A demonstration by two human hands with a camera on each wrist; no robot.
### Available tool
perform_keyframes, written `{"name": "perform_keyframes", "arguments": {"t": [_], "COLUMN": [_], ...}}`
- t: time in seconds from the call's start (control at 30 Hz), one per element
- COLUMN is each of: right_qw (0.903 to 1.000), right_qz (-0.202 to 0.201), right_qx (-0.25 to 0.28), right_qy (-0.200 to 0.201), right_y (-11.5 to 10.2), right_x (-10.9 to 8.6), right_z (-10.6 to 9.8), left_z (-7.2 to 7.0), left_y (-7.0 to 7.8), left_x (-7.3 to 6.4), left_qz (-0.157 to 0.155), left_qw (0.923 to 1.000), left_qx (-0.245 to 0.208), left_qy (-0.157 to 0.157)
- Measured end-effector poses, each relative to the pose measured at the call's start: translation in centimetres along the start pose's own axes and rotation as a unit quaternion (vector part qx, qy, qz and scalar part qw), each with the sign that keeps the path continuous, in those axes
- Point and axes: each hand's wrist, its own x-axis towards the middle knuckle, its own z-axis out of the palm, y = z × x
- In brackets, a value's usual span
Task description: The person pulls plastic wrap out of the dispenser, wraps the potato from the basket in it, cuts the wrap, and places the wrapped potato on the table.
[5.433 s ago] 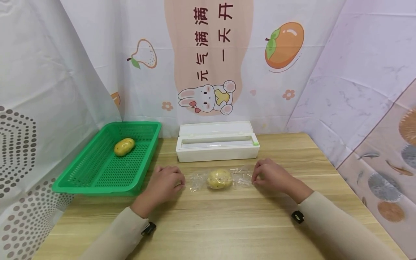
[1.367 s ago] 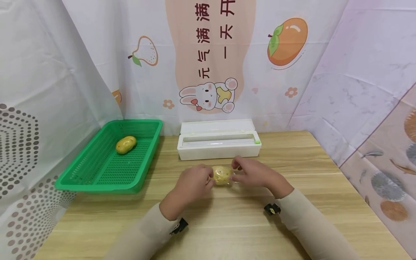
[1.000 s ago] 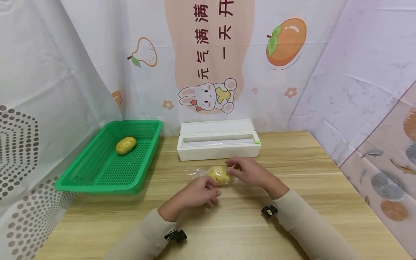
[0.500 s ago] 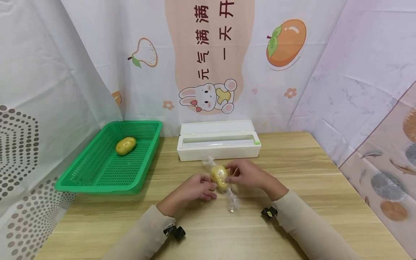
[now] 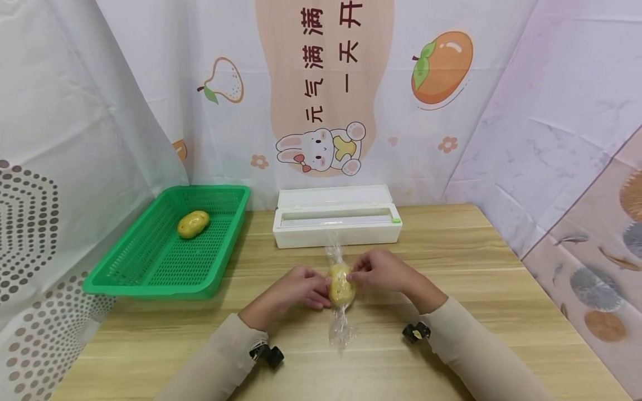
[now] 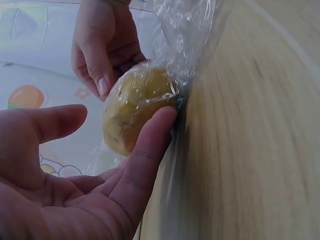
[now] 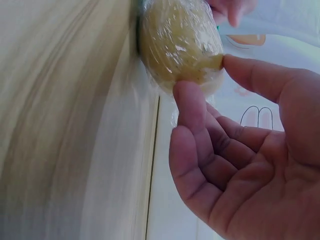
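A potato (image 5: 342,285) wrapped in clear plastic film lies on the wooden table between both hands. Its gathered film ends (image 5: 341,329) point toward and away from the person. My right hand (image 5: 383,273) pinches the potato's right side; in the right wrist view, thumb and fingertips meet the wrapped potato (image 7: 182,42). On the other side, my left hand (image 5: 301,288) touches it with its fingers. The left wrist view shows the left thumb (image 6: 62,122) standing apart from the wrapped potato (image 6: 135,105), while a fingertip rests on it low down near the table.
A white cling film box (image 5: 337,234) with its lid up stands just behind the potato; the far film end reaches up to it. At the left sits a green basket (image 5: 220,278) with an unwrapped potato (image 5: 193,224) inside. A printed curtain (image 5: 225,139) hangs behind the table.
The wrapped potato has turned from lying left-to-right to pointing away from the person. The hands came inward from the film ends to the potato's sides. Basket and box stay put.
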Motion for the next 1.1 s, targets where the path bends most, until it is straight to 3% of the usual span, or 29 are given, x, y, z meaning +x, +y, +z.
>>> {"name": "perform_keyframes", "arguments": {"t": [0.13,0.27,0.47,0.67,0.8,0.93,1.1], "right_qw": [0.9996,0.9990,0.9968,0.9920,0.9810,0.9736,0.9593], "right_qz": [0.009,0.011,0.015,0.039,0.060,0.066,0.072], "right_qx": [0.013,0.028,0.060,0.106,0.176,0.214,0.270], "right_qy": [-0.022,-0.034,-0.051,-0.056,-0.053,-0.046,-0.043], "right_y": [0.0,0.1,0.4,1.2,1.8,1.9,2.1], "right_x": [-0.4,-0.5,-0.1,0.5,1.0,1.5,1.8], "right_z": [-0.1,-0.1,0.2,0.4,0.7,1.1,1.5], "left_z": [-0.1,-0.1,-0.2,-0.4,-0.2,0.2,0.6], "left_y": [-0.1,0.0,0.2,0.2,0.1,-0.2,-0.3], "left_x": [-0.2,-0.3,0.8,2.0,2.2,2.1,2.1], "left_qz": [-0.001,0.002,0.010,0.019,0.015,0.009,0.007], "left_qw": [0.9994,0.9946,0.9867,0.9883,0.9931,0.9956,0.9966], "left_qx": [0.035,0.100,0.155,0.148,0.116,0.093,0.082], "left_qy": [0.000,0.026,0.047,0.030,0.015,-0.002,-0.001]}}
